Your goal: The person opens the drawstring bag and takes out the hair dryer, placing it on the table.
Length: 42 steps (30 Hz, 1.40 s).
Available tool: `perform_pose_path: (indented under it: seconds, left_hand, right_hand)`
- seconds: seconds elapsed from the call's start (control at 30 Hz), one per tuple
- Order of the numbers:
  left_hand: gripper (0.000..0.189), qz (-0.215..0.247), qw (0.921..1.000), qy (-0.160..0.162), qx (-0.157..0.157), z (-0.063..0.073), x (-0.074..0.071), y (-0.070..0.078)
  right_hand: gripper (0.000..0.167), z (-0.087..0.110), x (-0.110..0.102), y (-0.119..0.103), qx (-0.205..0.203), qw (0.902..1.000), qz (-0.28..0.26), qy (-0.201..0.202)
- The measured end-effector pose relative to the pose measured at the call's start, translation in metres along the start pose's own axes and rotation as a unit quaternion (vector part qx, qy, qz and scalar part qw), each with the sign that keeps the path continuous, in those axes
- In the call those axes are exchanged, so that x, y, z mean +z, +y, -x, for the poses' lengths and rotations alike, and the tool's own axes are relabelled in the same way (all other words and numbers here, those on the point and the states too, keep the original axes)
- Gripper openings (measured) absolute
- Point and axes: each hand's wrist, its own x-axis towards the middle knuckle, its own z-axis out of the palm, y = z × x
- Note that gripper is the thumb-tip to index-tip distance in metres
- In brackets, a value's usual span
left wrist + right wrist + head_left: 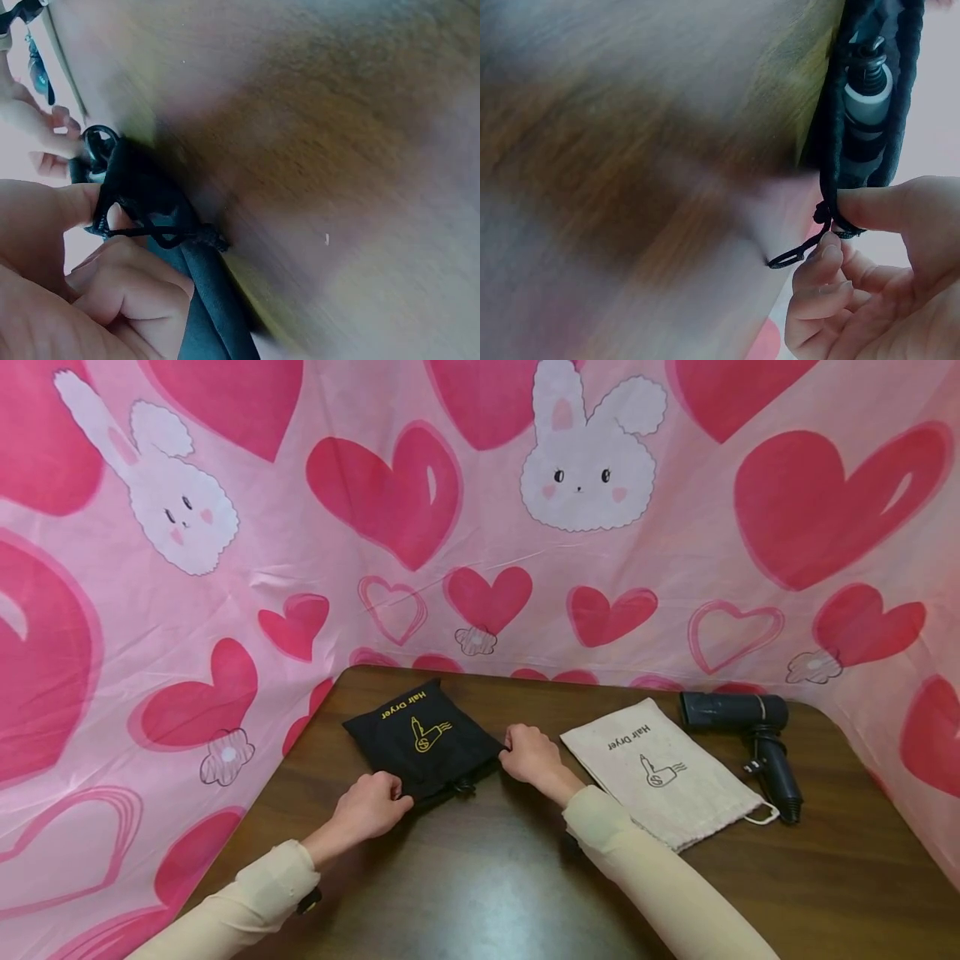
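Note:
A black drawstring bag [442,739], printed "Hair Dryer" in yellow, lies on the table with its mouth toward me. At the mouth's left corner my left hand [367,810] pinches the hem between thumb and fingers, beside a loop of black drawstring [169,232]. The opposite corner is gripped by thumb and fingertips of my right hand [531,756], with a small cord loop [787,259] sticking out. Between the parted hems, the right wrist view shows a dark handle end with a pale ring [868,101] and a ribbed cord sleeve; the rest is hidden in the bag.
To the right lies a cream drawstring bag [652,768], also printed "Hair Dryer", with a white cord loop at its mouth. A black hair dryer [738,714] lies beyond it. Cloth with hearts and rabbits [480,527] hangs around the brown wooden table [465,893].

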Motion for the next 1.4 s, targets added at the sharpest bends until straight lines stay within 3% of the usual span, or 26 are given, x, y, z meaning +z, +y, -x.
perform_pose_path:
  seconds: [0.4,0.73,1.1,1.27,1.4]
  left_hand:
    - [0.032,-0.022,0.9994,-0.015,-0.023,0.003,-0.002,-0.005]
    - [0.033,-0.026,0.9991,-0.026,-0.023,0.006,0.002,-0.001]
    - [0.03,-0.025,0.9985,-0.045,0.017,0.01,0.002,0.013]
    - [0.032,-0.032,0.9967,-0.05,0.055,0.004,0.008,0.009]
    - [0.034,-0.037,0.9962,-0.04,0.067,0.005,0.014,0.017]
  right_hand:
    - [0.018,-0.001,-0.002,0.002,0.007,0.9999,0.008,-0.007]
    - [0.017,-0.003,-0.004,0.002,0.015,0.9998,-0.003,-0.011]
    - [0.02,-0.004,-0.005,-0.001,0.03,0.9992,-0.026,-0.002]
    - [0.036,0.0,-0.004,0.001,0.045,0.9954,-0.085,-0.001]
    - [0.045,0.007,-0.004,0.003,0.065,0.9879,-0.139,-0.025]
